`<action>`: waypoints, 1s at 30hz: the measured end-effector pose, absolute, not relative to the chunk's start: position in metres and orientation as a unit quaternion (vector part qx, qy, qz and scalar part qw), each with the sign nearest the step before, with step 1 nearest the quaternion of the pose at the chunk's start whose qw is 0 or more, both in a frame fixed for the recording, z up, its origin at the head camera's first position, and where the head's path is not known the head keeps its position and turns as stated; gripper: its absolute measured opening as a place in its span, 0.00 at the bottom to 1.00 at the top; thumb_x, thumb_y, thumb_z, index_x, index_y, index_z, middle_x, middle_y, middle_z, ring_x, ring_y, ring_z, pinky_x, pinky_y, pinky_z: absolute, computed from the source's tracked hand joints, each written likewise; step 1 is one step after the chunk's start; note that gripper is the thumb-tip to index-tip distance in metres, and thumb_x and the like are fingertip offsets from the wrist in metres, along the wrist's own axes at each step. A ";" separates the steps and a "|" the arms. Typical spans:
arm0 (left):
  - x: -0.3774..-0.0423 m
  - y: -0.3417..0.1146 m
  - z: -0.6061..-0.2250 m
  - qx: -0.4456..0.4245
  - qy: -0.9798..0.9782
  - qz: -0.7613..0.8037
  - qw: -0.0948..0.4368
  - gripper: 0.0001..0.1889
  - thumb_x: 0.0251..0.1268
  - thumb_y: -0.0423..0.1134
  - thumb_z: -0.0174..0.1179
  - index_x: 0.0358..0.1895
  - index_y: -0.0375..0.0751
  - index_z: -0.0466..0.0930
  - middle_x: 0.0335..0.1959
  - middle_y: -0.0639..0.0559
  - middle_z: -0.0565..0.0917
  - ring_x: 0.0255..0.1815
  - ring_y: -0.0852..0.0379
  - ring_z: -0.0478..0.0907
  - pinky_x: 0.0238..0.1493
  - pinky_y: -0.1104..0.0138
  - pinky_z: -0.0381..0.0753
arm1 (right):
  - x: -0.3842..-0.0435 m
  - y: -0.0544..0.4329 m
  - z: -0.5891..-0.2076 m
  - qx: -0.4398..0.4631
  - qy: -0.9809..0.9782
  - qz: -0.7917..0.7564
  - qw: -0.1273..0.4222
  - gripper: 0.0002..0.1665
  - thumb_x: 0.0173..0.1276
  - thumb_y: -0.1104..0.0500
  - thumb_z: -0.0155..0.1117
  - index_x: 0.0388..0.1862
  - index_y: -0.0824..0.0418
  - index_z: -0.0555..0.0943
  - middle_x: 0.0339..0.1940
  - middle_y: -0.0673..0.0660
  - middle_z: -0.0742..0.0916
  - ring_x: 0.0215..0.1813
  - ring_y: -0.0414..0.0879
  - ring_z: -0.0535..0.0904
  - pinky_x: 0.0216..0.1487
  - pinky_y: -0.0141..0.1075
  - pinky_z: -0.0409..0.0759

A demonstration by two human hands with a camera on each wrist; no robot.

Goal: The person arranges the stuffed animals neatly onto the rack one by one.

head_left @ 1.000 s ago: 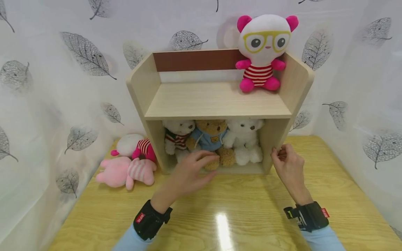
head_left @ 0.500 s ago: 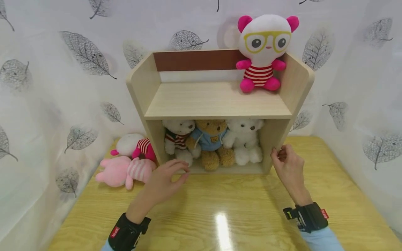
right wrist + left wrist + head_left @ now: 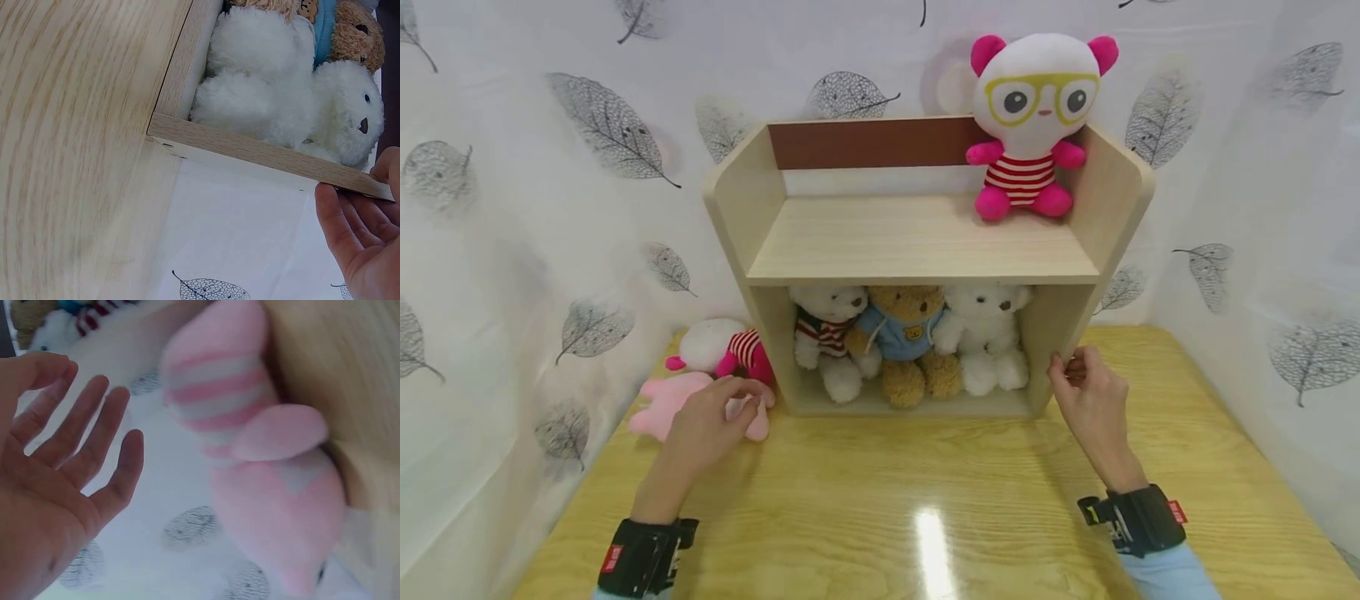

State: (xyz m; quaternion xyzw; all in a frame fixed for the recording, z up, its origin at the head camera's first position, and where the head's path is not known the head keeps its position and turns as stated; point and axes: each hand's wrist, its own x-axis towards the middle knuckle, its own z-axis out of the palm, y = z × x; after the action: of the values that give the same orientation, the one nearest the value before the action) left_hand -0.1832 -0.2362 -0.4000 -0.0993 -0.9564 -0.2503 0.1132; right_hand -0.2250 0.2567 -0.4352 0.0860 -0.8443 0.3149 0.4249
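Observation:
In the head view, my left hand (image 3: pixel 703 421) is over a pink plush toy (image 3: pixel 664 402) lying on its side on the table, covering part of its striped body. The left wrist view shows the fingers (image 3: pixel 74 440) loosely bent, with a gap between them and the plush. My right hand (image 3: pixel 1093 408) grips the front edge of the right side panel of a small wooden shelf (image 3: pixel 917 242). In the right wrist view, the thumb is on one side of that panel and the fingers (image 3: pixel 340 228) lie along its outer face.
Three teddy bears sit in the lower compartment: one in a striped top (image 3: pixel 831 333), a brown one (image 3: pixel 904 379) in a blue hoodie, and a white one (image 3: pixel 988 354). A panda plush (image 3: pixel 1037 92) sits top right. Another panda plush (image 3: pixel 707 346) lies left of the shelf.
My left hand has moved left from in front of the bears to the pink plush toy. The right hand stays at the shelf's side panel.

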 end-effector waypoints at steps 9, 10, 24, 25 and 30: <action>-0.193 -0.251 -0.420 -0.111 -0.971 -0.172 0.126 0.15 0.66 0.37 0.63 0.54 0.38 0.83 0.55 0.33 0.82 0.54 0.32 0.80 0.49 0.38 0.80 | -0.225 0.257 -0.436 0.090 -0.845 0.312 0.424 0.06 0.63 0.71 0.67 0.34 0.73 0.78 0.23 0.67 0.86 0.22 0.59 0.86 0.34 0.09 0.65; -0.194 -0.252 -0.421 -0.115 -0.971 -0.169 0.128 0.16 0.64 0.37 0.64 0.54 0.37 0.83 0.56 0.32 0.82 0.55 0.30 0.79 0.49 0.38 0.79 | -0.225 0.257 -0.436 0.091 -0.845 0.311 0.424 0.06 0.63 0.71 0.67 0.34 0.73 0.78 0.23 0.67 0.86 0.22 0.59 0.86 0.34 0.09 0.65; -0.202 -0.249 -0.430 -0.079 -0.992 -0.098 -0.021 0.50 0.42 0.37 0.79 0.75 0.43 0.66 0.69 0.28 0.66 0.56 0.27 0.65 0.46 0.38 0.74 | -0.224 0.258 -0.435 0.085 -0.852 0.304 0.418 0.06 0.65 0.70 0.66 0.34 0.72 0.78 0.22 0.66 0.86 0.22 0.58 0.85 0.32 0.11 0.67; -0.202 -0.249 -0.430 -0.076 -0.992 -0.093 -0.024 0.51 0.41 0.35 0.78 0.75 0.43 0.66 0.68 0.28 0.66 0.55 0.28 0.65 0.45 0.39 0.74 | -0.224 0.258 -0.435 0.084 -0.852 0.305 0.417 0.06 0.64 0.70 0.66 0.34 0.72 0.78 0.23 0.66 0.86 0.23 0.59 0.85 0.32 0.11 0.67; -0.200 -0.247 -0.431 -0.073 -0.994 -0.075 -0.019 0.46 0.41 0.35 0.78 0.72 0.43 0.70 0.60 0.31 0.68 0.51 0.31 0.64 0.45 0.40 0.71 | -0.224 0.258 -0.435 0.081 -0.852 0.306 0.417 0.06 0.64 0.70 0.66 0.34 0.72 0.78 0.22 0.66 0.86 0.23 0.58 0.85 0.32 0.11 0.67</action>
State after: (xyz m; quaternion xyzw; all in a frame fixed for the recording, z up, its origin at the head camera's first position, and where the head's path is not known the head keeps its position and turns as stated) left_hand -0.1997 -0.2472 -0.4307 -0.0728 -0.9943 -0.0750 -0.0187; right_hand -0.2238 0.2579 -0.4351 0.0807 -0.8518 0.3063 0.4172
